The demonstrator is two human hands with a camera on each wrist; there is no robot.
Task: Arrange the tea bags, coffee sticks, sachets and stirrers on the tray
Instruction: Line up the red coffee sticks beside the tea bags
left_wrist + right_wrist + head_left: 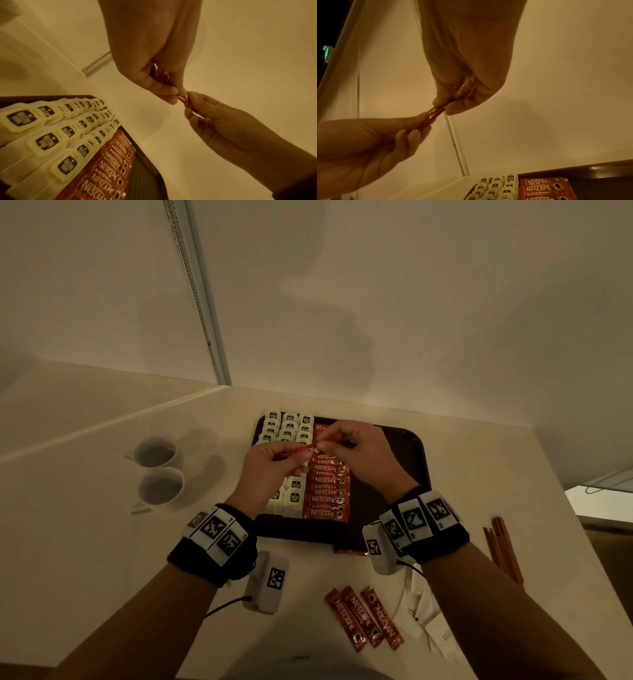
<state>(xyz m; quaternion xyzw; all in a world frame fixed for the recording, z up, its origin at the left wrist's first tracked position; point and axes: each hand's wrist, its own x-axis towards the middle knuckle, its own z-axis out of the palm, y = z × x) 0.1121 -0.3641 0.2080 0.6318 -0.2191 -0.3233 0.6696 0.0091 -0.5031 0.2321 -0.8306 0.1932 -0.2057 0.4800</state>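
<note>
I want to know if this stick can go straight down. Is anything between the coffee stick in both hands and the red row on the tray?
Nothing visible is. Left hand and right hand pinch the coffee stick in the air over the row of coffee sticks on the tray, with only open space below it.

I saw the dark tray (407, 460) holding three rows of tea bags (289, 426) on its left, red coffee sticks (327, 491) overlapped beside them; three more sticks (363, 616), white sachets (424, 616) and stirrers (503, 549) lay on the near counter
</note>
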